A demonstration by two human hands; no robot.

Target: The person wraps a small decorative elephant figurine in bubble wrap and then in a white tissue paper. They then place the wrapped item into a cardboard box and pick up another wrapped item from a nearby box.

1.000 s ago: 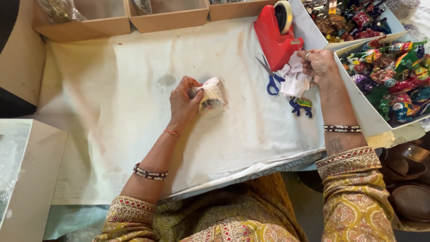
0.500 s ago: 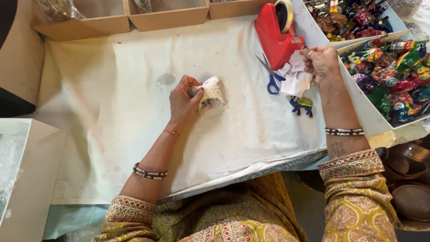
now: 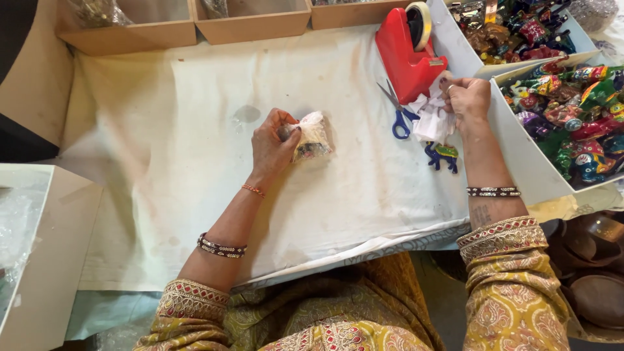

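My left hand (image 3: 273, 146) presses a small figurine wrapped in white paper (image 3: 312, 136) against the white cloth (image 3: 195, 162) in the middle of the table. My right hand (image 3: 467, 99) reaches up to the red tape dispenser (image 3: 408, 55), fingertips pinched at its front edge by the roll of tape (image 3: 419, 23). White paper scraps (image 3: 430, 120) lie under that hand. A small blue painted elephant figurine (image 3: 442, 156) stands just below them, beside blue-handled scissors (image 3: 398, 114).
White boxes on the right hold several colourful painted figurines (image 3: 572, 110). Cardboard trays (image 3: 250, 19) line the far edge. A white box with plastic wrap (image 3: 32, 247) stands at the left. Brown round dishes (image 3: 598, 279) sit low on the right.
My right hand has moved a little up and right towards the tape dispenser. My left hand stays on the wrapped figurine.
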